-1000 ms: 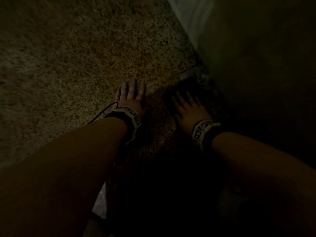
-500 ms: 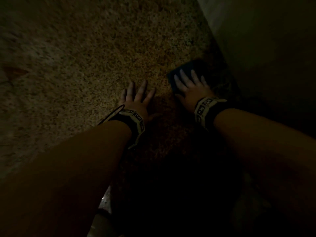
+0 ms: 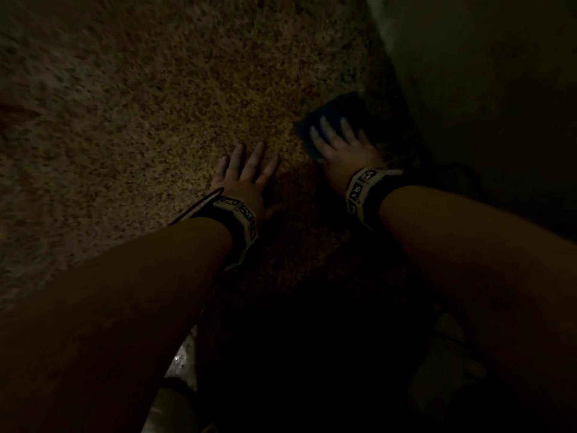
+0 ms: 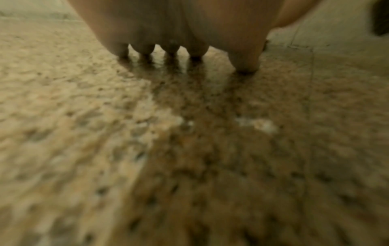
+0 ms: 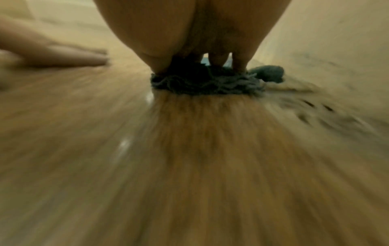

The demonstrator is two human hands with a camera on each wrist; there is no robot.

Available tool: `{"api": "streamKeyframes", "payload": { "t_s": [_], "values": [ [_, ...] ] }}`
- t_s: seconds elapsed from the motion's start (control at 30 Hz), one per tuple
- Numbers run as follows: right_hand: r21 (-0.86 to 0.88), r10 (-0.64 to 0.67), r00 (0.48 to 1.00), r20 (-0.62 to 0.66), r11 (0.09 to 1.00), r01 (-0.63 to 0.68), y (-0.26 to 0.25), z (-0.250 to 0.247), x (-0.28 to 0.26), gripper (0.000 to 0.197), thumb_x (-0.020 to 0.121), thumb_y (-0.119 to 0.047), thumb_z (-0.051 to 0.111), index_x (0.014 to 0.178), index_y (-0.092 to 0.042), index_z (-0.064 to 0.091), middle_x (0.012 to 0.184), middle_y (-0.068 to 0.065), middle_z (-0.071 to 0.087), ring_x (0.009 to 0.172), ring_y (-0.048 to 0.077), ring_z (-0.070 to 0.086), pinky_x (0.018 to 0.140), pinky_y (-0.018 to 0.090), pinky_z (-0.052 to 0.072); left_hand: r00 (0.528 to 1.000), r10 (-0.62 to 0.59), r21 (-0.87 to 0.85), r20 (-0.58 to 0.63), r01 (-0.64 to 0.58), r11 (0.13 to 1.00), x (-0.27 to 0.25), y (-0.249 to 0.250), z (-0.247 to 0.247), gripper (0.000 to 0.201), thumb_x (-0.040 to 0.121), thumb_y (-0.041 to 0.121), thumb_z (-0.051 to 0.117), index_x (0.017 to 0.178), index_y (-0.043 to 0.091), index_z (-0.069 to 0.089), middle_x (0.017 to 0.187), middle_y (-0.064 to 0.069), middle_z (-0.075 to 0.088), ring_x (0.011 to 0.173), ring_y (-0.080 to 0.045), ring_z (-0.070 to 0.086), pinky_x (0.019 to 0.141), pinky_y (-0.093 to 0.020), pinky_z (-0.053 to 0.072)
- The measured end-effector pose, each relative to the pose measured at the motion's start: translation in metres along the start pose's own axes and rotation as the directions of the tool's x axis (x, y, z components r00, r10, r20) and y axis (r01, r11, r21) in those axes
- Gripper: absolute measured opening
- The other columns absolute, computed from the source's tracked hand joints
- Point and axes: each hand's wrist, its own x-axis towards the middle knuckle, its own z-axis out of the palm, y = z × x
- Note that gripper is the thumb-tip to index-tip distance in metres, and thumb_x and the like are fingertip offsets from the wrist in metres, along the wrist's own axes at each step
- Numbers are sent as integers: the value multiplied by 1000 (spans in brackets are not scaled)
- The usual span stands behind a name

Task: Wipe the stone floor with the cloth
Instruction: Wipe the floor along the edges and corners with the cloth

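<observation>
A pale wall [image 3: 487,89] rose along the right side, dim in the head view and plain cream in the right wrist view [image 5: 336,41]. A band with black-and-white square markers [image 3: 239,214] circled 1 wrist, and a 2nd marker band [image 3: 362,189] circled the other. A thin dark cable [image 3: 199,204] looped beside the 1st band.

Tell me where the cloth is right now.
In the head view the cloth lies flat on the stone floor under the right hand, close to the wall on the right, with the left hand beside it on bare floor.
</observation>
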Motion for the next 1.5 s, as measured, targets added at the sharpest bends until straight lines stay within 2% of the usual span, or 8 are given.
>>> {"api": "streamKeyframes", "payload": {
  "t_s": [0.23, 0.4, 0.63, 0.73, 0.9, 1.1, 1.3, 1.5],
  "values": [
    [-9, 19, 999, 44, 1000, -18, -17, 59, -69, 58, 103, -42, 16, 149, -28, -18, 157, -3, -23, 145, 28, -16, 116, 45, -7, 999, 33, -15, -36, -33, 999, -13, -2, 6, 84, 91, 65, 33, 146, 34, -23, 150, 3, -37, 141, -29, -25, 116, -46, -7],
    [2, 39, 999, 36, 999, -39, -26, 76, -84, 59, 102, -45, 16, 150, -30, -15, 158, -4, -20, 146, 27, -15, 116, 44, -8, 999, 29, -6, -22, -29, 1000, -21, -9, 5, 84, 92, 62, 36, 147, 34, -21, 151, -1, -35, 142, -31, -24, 117, -47, -5],
    [-10, 32, 998, 45, 999, -31, -28, 59, -69, 58, 103, -43, 16, 149, -31, -16, 156, -6, -24, 145, 26, -19, 116, 44, -7, 999, 0, -17, -34, -1, 1000, -29, -29, 20, 85, 91, 64, 34, 146, 34, -23, 151, -1, -35, 142, -29, -25, 116, -46, -6],
    [-2, 15, 1000, 24, 1000, -15, -36, 38, -46, 57, 104, -41, 18, 149, -32, -16, 157, -7, -23, 145, 27, -18, 117, 45, -5, 999, -11, 2, -40, 11, 1000, -30, -37, 27, 85, 91, 66, 32, 146, 32, -24, 151, -2, -36, 142, -28, -25, 116, -44, -7],
    [15, -33, 996, 83, 999, 32, -51, -6, -7, 57, 104, -41, 16, 150, -31, -15, 156, -6, -25, 145, 29, -17, 118, 49, -3, 999, -11, -31, -39, 10, 999, -36, -43, 36, 85, 92, 64, 31, 145, 31, -26, 149, -3, -39, 141, -27, -26, 116, -43, -9],
    [28, -2, 995, 95, 1000, 0, -65, -21, 5, 56, 105, -38, 16, 150, -31, -16, 156, -6, -25, 145, 29, -16, 118, 48, -2, 999, -25, -59, -35, 23, 998, -40, -49, 36, 85, 91, 65, 33, 146, 33, -24, 150, -3, -38, 141, -29, -26, 117, -44, -7],
    [12, -71, 993, 91, 997, 70, -58, 3, -22, 53, 104, -37, 13, 150, -31, -13, 157, -6, -22, 145, 26, -15, 118, 45, -2, 999, -32, -75, 16, 33, 997, -42, -54, 30, 88, 92, 59, 42, 145, 37, -24, 149, -4, -39, 141, -31, -26, 118, -48, -4],
    [-31, -74, 995, 62, 997, 76, -68, 58, -70, 56, 104, -40, 14, 150, -30, -15, 156, -4, -24, 145, 27, -18, 118, 44, -6, 1000, -21, -25, 14, 21, 999, -41, -58, 28, 90, 89, 64, 41, 145, 38, -24, 149, -3, -39, 141, -32, -25, 117, -48, -5]
  ]
}}
